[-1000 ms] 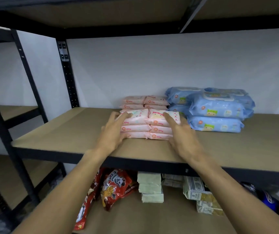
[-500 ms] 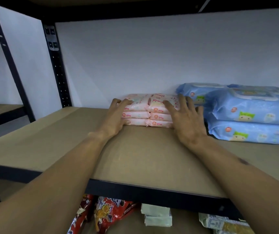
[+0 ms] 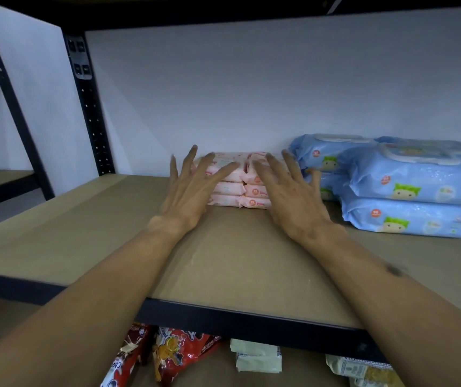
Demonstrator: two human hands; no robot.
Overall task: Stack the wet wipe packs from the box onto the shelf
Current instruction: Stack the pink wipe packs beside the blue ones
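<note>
Shows tan board shelf (image 3: 84, 233). Shows left hand (image 3: 187, 194) with fingers splayed straight, gripping nothing, just in front of stacked pink soft-plastic wet wipe packs (image 3: 229, 188), three high in two columns near shelf's back; contact unclear. Shows right hand (image 3: 290, 199) likewise splayed and empty at stack's right side, near large blue plastic wipe packs (image 3: 408, 191). Reads as squaring up or letting go after placing. Next calls for reaching to box, not in view, for more packs.

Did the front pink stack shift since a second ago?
Yes. The pink stack went back toward the wall: its front edge stuck out ahead of the blue packs, now it does not.
</note>
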